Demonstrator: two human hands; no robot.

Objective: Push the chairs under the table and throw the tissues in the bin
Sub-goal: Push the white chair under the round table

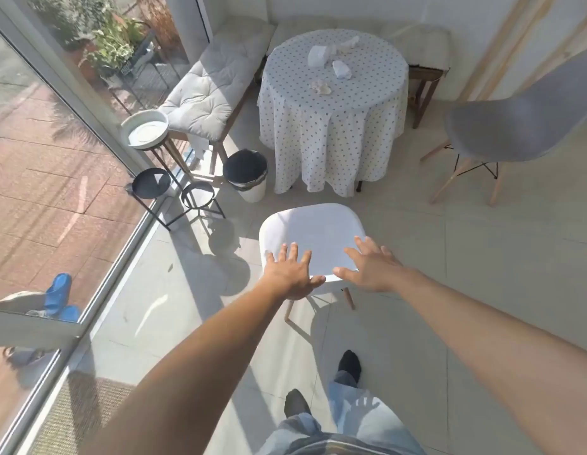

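Note:
A white chair (313,234) stands in front of me, a short way out from the round table (334,119) with its dotted cloth. My left hand (290,274) and my right hand (371,267) hover with spread fingers over the chair's near edge, both holding nothing. A grey chair (515,126) stands to the table's right, turned away from it. Several crumpled white tissues (341,68) lie on the tabletop. A white bin (246,174) with a black liner sits on the floor left of the table.
A cushioned bench (213,83) runs along the glass wall behind the bin. Black plant stands (173,192) and a white dish on a stand (144,129) crowd the left. Glass doors line the left side. My feet (349,362) are on pale floor tiles.

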